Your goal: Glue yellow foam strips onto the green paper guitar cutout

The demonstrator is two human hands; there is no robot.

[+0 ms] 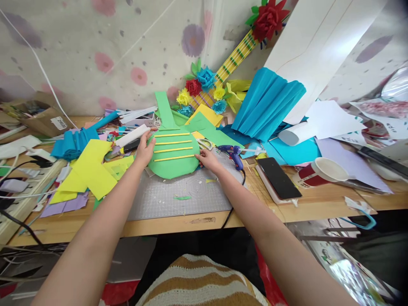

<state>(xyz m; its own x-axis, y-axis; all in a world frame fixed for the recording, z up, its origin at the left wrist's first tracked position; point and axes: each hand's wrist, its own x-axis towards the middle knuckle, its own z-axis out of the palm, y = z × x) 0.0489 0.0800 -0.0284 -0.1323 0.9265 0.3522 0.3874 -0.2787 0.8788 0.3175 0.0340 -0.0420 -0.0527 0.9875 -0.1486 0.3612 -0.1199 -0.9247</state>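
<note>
we steadied the green guitar cutout [174,157] at the middle of the table [318,206], on the grey cutting mat [178,202]. our left hand [145,149] and right hand [207,160] lay open, pressing its opposite sides, likely to keep it flat. paper scraps [92,170] cluttered the table to its back edge, under a flowered curtain [111,55].

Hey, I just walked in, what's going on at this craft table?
A person has both hands on a green guitar-shaped cutout lying on a grey cutting mat. The left hand is at its left edge and the right hand at its right edge. Whether they pinch it or just press on it is unclear. Four yellow strips lie across the cutout. A blue glue gun lies just to its right, with a phone and a tipped red cup farther right.
</note>
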